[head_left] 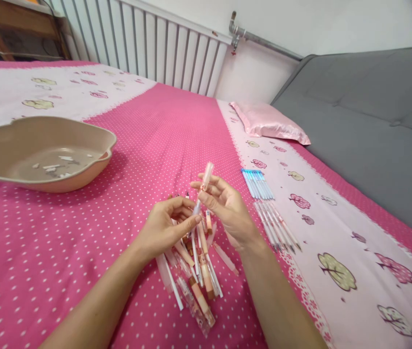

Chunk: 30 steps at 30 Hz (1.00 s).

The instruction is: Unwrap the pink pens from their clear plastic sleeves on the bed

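A pale pen [203,186] with a translucent pink upper end stands tilted between my two hands. My right hand [229,208] pinches its upper part between thumb and fingers. At the lower end, the thumb and fingers of my left hand [167,223] close around the pen. Right below lies a loose pile of pen parts [200,261]: white sticks, clear pink tubes, and peach pieces with brown ends. My hands hide the top of this pile.
To the right lie a row of blue-topped pens [257,184] and a row of clear pens [276,225]. A beige basin [92,169] with small white bits stands left on the pink dotted bedspread [147,145]. Behind are a pink pillow [269,121], grey headboard [366,97] and white radiator [162,46].
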Each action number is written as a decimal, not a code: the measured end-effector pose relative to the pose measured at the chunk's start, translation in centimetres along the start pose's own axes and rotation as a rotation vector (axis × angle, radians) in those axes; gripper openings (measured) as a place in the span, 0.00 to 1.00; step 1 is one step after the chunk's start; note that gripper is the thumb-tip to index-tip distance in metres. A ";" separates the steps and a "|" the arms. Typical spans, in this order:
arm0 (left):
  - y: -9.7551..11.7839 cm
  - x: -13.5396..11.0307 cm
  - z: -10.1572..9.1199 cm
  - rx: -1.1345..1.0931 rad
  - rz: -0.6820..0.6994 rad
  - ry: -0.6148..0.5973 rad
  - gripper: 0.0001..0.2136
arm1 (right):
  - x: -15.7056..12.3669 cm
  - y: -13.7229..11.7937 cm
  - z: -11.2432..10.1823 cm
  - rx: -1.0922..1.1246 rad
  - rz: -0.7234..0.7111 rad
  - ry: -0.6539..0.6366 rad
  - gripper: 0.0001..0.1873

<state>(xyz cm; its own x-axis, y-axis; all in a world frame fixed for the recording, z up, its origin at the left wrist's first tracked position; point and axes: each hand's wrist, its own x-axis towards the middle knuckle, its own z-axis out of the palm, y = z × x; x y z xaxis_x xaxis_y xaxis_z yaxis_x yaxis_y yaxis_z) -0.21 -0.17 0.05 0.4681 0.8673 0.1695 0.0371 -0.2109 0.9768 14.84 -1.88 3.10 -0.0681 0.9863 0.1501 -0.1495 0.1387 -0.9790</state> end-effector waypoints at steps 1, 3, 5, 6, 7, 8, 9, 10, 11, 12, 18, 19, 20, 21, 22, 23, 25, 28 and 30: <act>0.1 0.0 0.0 -0.007 -0.005 0.000 0.10 | 0.0 -0.1 0.0 0.033 0.007 -0.021 0.21; 0.2 -0.1 0.0 -0.012 -0.013 0.000 0.10 | 0.0 -0.1 0.0 0.093 0.016 -0.056 0.22; 0.4 -0.1 0.0 -0.020 -0.019 -0.005 0.10 | 0.0 -0.1 0.0 0.129 0.027 -0.074 0.22; 0.4 -0.1 0.0 -0.024 -0.021 -0.008 0.10 | 0.0 0.0 0.0 0.139 0.030 -0.078 0.22; 0.4 -0.1 0.0 -0.028 -0.021 -0.008 0.10 | 0.0 0.0 0.0 0.143 0.032 -0.080 0.21; 0.4 -0.1 0.0 -0.030 -0.022 -0.007 0.10 | 0.0 0.0 0.0 0.142 0.033 -0.079 0.21; 0.4 -0.1 0.0 -0.031 -0.022 -0.007 0.10 | 0.0 0.0 0.0 0.137 0.033 -0.074 0.20; 0.4 -0.1 0.0 -0.032 -0.022 -0.004 0.09 | 0.0 0.0 0.0 0.131 0.032 -0.066 0.19; 0.4 -0.1 0.0 -0.035 -0.023 -0.004 0.09 | 0.0 -0.1 0.0 0.126 0.033 -0.055 0.19; 0.4 -0.1 0.0 -0.038 -0.024 -0.005 0.09 | 0.1 -0.1 0.1 0.123 0.037 -0.044 0.18; 0.4 -0.1 0.0 -0.037 -0.025 -0.006 0.09 | 0.1 -0.1 0.1 0.114 0.048 0.006 0.19; 0.4 -0.1 0.0 -0.036 -0.019 -0.004 0.09 | 0.1 -0.1 0.1 0.110 0.050 0.012 0.20; 0.4 -0.1 0.0 -0.033 -0.014 -0.003 0.08 | 0.1 0.0 0.0 0.104 0.052 0.017 0.21; 0.3 -0.1 0.0 -0.030 -0.010 -0.003 0.08 | 0.1 0.0 0.0 0.096 0.055 0.021 0.21; 0.2 0.0 0.0 -0.027 -0.006 -0.004 0.08 | 0.1 0.0 -0.1 0.089 0.059 0.025 0.22; 0.1 0.0 0.0 -0.024 -0.002 -0.005 0.08 | 0.1 0.0 -0.1 0.084 0.061 0.028 0.22; 0.0 0.0 0.0 -0.018 0.008 -0.010 0.08 | 0.2 0.1 -0.1 0.086 0.060 0.041 0.22; -0.1 0.0 -0.1 -0.003 0.020 -0.020 0.08 | 0.3 0.2 -0.2 0.097 0.053 0.063 0.21; 0.0 0.0 -0.1 0.003 0.022 -0.024 0.08 | 0.3 0.3 -0.2 0.094 0.051 0.076 0.21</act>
<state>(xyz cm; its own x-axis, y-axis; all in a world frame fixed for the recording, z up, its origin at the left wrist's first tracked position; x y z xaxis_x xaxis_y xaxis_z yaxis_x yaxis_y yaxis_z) -0.28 -0.16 0.04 0.4896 0.8516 0.1874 0.0294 -0.2309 0.9725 14.93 -1.58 2.87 -0.0034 0.9963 0.0858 -0.2395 0.0825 -0.9674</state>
